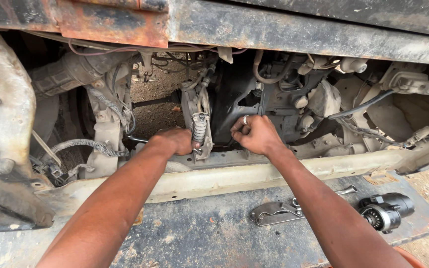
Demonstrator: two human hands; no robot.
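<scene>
1. Underside of a vehicle fills the upper view: a rusty, dirt-caked body panel (115, 22) runs across the top, with hoses, wires and dusty metal parts packed beneath it.
2. Steel plate (214, 231), dark and grimy, lies flat along the bottom, below a pale frame rail (254, 176) that crosses the view.
3. Two bare forearms reach up from the lower edge into the opening above the rail.
4. Left hand (174, 141) is curled shut around a dark tool handle (136, 138), whose end sticks out to the left; the knuckles touch a coiled spring (199, 127).
5. Right hand (256, 134), with a ring on one finger, is closed against the dark housing (234, 99) just right of the spring; what its fingers grip is hidden.
6. Spring stands upright on a pale bracket (194, 106), between the two hands.
7. Starter motor (386, 211), black and silver, lies on the plate at right.
8. Metal clamp (274, 212) lies on the plate left of the motor, with a thin wrench (346, 190) just beside it.
</scene>
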